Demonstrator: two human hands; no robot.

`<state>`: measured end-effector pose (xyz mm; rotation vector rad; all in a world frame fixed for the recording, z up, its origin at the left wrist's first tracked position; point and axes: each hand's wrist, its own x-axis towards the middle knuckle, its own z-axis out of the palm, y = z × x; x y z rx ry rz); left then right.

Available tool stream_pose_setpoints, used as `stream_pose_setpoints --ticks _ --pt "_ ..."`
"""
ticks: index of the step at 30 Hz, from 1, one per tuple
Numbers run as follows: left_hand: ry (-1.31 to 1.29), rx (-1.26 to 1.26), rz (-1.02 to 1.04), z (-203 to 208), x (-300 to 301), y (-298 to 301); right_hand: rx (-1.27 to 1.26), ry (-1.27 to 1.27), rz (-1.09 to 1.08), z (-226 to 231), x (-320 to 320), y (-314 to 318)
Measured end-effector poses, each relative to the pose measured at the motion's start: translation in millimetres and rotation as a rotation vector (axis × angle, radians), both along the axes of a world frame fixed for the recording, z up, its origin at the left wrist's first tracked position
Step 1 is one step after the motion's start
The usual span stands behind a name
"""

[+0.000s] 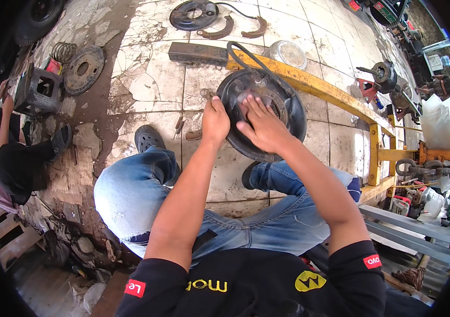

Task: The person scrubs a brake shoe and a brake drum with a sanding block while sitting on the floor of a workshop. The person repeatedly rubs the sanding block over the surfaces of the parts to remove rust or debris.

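A round black brake backing plate [294, 124] with a cable attached stands tilted between my knees, against a yellow metal beam [320, 91]. My left hand [216, 122] is closed at its left rim, thumb up. A small brownish metal piece [207, 94] shows beside that thumb; whether I hold it is unclear. My right hand [264, 124] lies flat over the plate's face near the hub hole, fingers stretched and slightly blurred. Part of the plate is hidden under it. A curved brake shoe [194, 135] and thin metal pins [179, 126] lie on the tiles near my left hand.
Beyond the beam lie a second backing plate [194, 15], two brake shoes [217, 29] and a clear round container [286, 54]. The yellow frame continues down the right. A rusty disc [84, 70] leans near a black stool [39, 90] at left, where another person [13, 148] sits.
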<state>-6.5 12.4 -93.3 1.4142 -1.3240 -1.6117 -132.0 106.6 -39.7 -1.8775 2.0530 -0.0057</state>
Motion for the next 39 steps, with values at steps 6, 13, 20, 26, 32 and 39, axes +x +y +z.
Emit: stream_pose_setpoints --ticks 6,13,20,26,32,39 --pt "-0.099 -0.021 -0.045 15.9 -2.7 8.8 -0.003 0.065 0.022 7.1 10.0 30.2" --pt "-0.112 -0.05 -0.019 16.0 -1.4 8.0 0.021 0.086 -0.192 -4.5 9.9 -12.9" --pt "-0.106 -0.037 -0.034 13.2 -4.5 7.3 -0.038 0.085 -0.202 -6.2 -2.0 -9.5" --pt "-0.101 -0.054 -0.051 18.6 -1.1 7.1 -0.045 0.108 -0.11 0.6 -10.7 2.2" --pt "-0.082 -0.087 -0.032 13.2 -2.6 4.5 -0.084 0.012 -0.023 -2.6 -13.4 4.5" --pt "-0.059 -0.105 -0.043 10.8 0.0 4.5 -0.153 -0.019 0.0 -4.3 -6.9 2.3"
